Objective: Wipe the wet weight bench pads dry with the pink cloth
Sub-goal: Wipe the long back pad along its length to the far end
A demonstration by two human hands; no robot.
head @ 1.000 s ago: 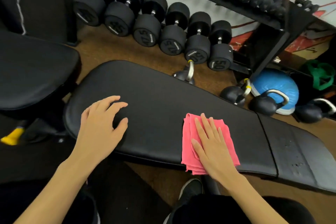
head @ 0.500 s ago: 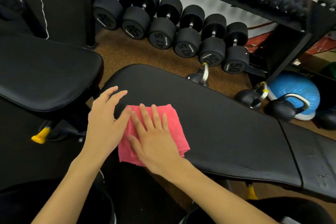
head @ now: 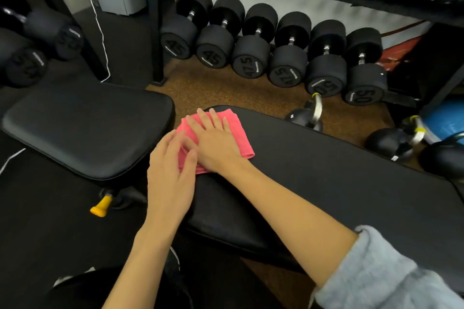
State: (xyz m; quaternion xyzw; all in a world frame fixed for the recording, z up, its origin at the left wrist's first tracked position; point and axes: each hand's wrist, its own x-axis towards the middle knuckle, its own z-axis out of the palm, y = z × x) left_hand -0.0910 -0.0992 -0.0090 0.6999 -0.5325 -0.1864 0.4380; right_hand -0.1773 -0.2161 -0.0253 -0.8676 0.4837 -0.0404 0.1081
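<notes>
**Cloth flat at the pad's end**

Your right hand point(head: 216, 142) lies open, fingers spread, pressing the folded pink cloth point(head: 237, 133) onto the far-left end of the long black bench pad point(head: 339, 183). Your left hand point(head: 170, 180) rests open beside it, fingertips touching the cloth's edge. A second smooth pad point(head: 82, 130) sits just left; round dumbbells point(head: 251, 57) and kettlebells point(head: 391, 144) line the floor behind.

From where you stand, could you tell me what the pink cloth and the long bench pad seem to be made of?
Pink cloth: soft, matte woven fabric, probably terry or microfibre; it lies folded in layers. Long bench pad: smooth black vinyl or leatherette over padding, judging by its faint sheen and rounded edge.
</notes>
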